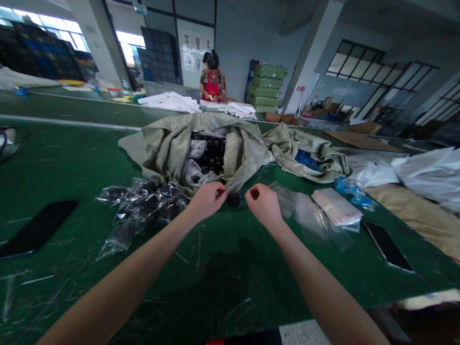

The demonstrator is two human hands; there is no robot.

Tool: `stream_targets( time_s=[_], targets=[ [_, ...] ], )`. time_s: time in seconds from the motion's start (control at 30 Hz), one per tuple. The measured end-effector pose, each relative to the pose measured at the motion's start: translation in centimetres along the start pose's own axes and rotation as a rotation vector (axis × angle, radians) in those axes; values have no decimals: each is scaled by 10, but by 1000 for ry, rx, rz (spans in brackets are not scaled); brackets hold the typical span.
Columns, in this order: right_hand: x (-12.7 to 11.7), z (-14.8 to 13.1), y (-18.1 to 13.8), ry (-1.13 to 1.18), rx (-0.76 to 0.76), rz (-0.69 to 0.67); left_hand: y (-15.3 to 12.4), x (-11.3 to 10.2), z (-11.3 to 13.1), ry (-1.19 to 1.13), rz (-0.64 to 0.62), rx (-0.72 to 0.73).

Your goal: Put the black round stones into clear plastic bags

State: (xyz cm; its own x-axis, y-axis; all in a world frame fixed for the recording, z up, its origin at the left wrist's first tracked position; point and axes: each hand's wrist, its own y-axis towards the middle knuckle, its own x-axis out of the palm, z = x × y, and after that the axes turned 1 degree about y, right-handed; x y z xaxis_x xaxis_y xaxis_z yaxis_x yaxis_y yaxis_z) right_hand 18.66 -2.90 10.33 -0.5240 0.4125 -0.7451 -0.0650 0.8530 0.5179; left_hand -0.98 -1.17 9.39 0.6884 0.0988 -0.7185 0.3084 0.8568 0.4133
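My left hand (207,200) is closed in a pinch at the front lip of a woven sack (163,153); what its fingertips hold, if anything, I cannot make out. My right hand (264,203) is also pinched, a little to the right, beside flat clear plastic bags (311,215). A round black ball (233,200) sits between the two hands; whether a clear film surrounds it I cannot tell. More black balls (214,155) fill the open sack behind. Left of my left hand lies a pile of clear bags with dark contents (145,203).
A stack of clear bags (336,206) and a phone (388,245) lie right, a dark phone (38,226) left. Another woven sack (287,143) holds blue items, with blue wrapped pieces (354,191) nearby. Beyond, a person (212,84) stands behind white strips (170,101).
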Motion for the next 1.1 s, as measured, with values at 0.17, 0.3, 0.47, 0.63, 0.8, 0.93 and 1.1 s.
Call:
stream_targets(
  time_s=[0.17,0.3,0.47,0.63,0.8,0.93,1.1],
  targets=[
    [4,6,4,75,27,-40,15,-18,19,225,-25,72],
    [-11,-3,13,88,-25,-2,19,-31,28,333,33,79],
    [-26,-13,24,60,-45,-49,19,-41,29,349,24,75],
    [-24,-15,24,54,-45,-118,7,-37,28,363,35,60],
    [-19,-18,19,82,-84,-192,-2,-30,24,330,56,18],
    [-20,-20,17,80,-117,-215,-4,-28,21,302,110,15],
    [-24,-23,15,56,-170,-248,-9,-26,21,297,207,-3]
  ],
)
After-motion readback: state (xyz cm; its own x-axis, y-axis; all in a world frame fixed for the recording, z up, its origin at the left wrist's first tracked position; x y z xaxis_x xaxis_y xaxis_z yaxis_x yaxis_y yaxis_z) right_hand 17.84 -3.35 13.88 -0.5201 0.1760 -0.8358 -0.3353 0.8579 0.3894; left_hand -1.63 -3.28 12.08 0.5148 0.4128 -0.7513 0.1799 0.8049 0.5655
